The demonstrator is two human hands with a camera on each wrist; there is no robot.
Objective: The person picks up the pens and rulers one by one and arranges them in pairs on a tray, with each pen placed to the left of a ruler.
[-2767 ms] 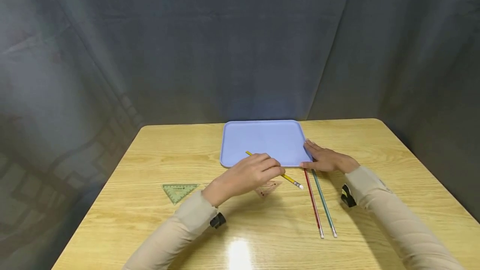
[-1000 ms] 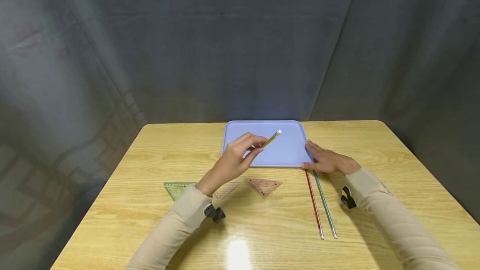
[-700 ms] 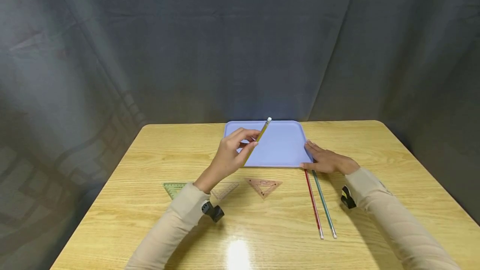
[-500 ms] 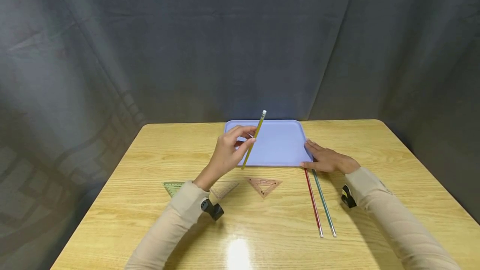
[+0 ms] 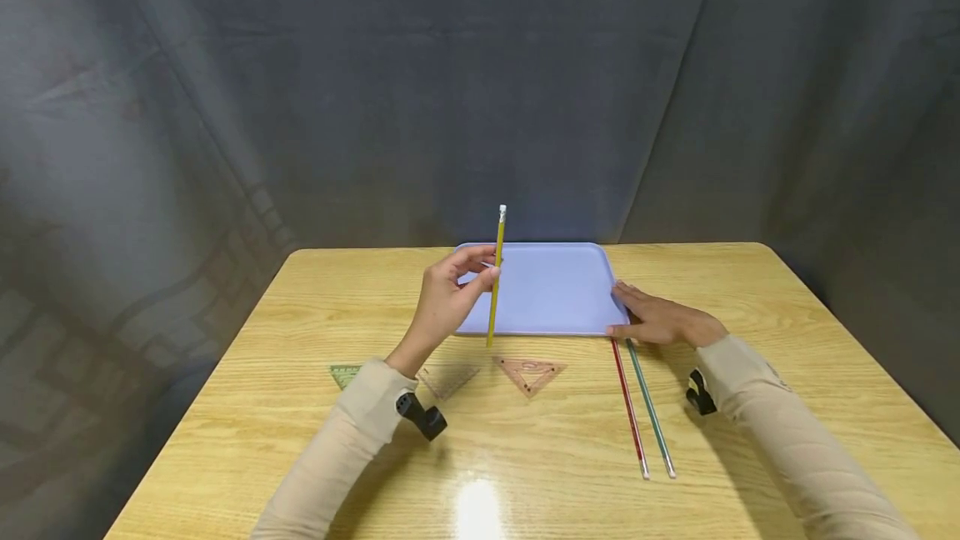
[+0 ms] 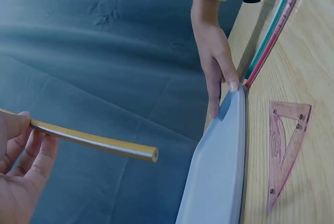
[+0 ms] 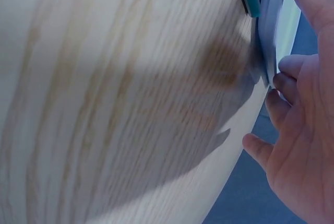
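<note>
1. At the far left of the worktop (image 5: 247, 407) lies a green set square (image 5: 343, 375), partly hidden behind the left sleeve.
2. Just right of it lies a clear set square (image 5: 450, 379), flat on the wood near the left wrist.
3. The left hand (image 5: 442, 302) is raised above the worktop, and its thumb and fingertips pinch a yellow pencil (image 5: 495, 277) near the middle.
4. The pencil stands nearly upright, eraser end up and tip down. It hangs in front of the left part of the blue tray (image 5: 555, 290), and its tip is clear of the wood.
5. In the left wrist view the same pencil (image 6: 94, 141) juts out from the curled fingers (image 6: 31, 151).
6. A pink set square (image 5: 529, 373) lies just in front of the tray's near edge, below the pencil tip.
7. The tray lies flat toward the far side of the worktop.
8. The right hand (image 5: 663, 323) rests with straight fingers against the tray's near right corner, holding nothing.
9. A red pencil (image 5: 628, 408) and a green pencil (image 5: 649, 408) lie side by side, running from under that hand toward the near edge.
</note>
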